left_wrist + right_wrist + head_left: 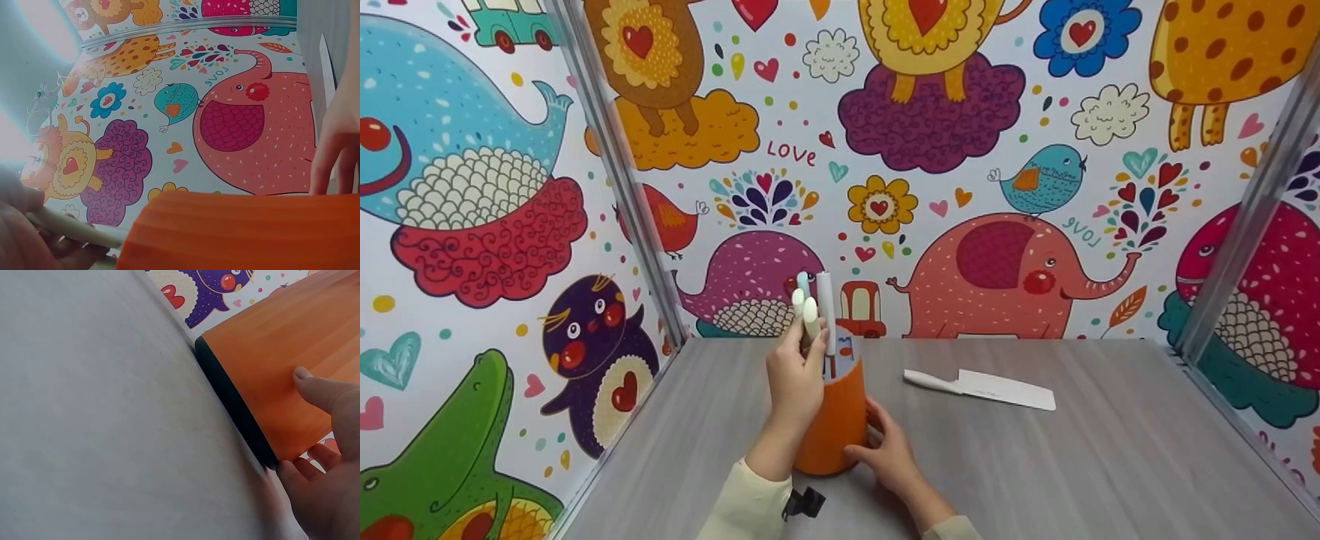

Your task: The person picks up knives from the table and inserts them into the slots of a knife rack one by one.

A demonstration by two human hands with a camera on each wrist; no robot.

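Note:
An orange knife holder (832,427) with a slanted top stands upright on the table. My left hand (797,379) grips pale, round-ended handles (811,311) at its rim; whatever lies below them is hidden by the hand and holder. The left wrist view shows the fingers around a cream handle (70,226) beside the holder's orange wall (242,236). A taller white handle (826,300) rises from the holder's opening. Low on the holder's right side, my right hand (894,454) holds it between thumb and fingers, close to the dark base (236,405).
A white cleaver (1009,391) lies flat on the grey table (1035,472), right of the holder, its handle pointing left. Printed cartoon panels (780,75) stand behind and at both sides, joined by metal corner posts (622,172).

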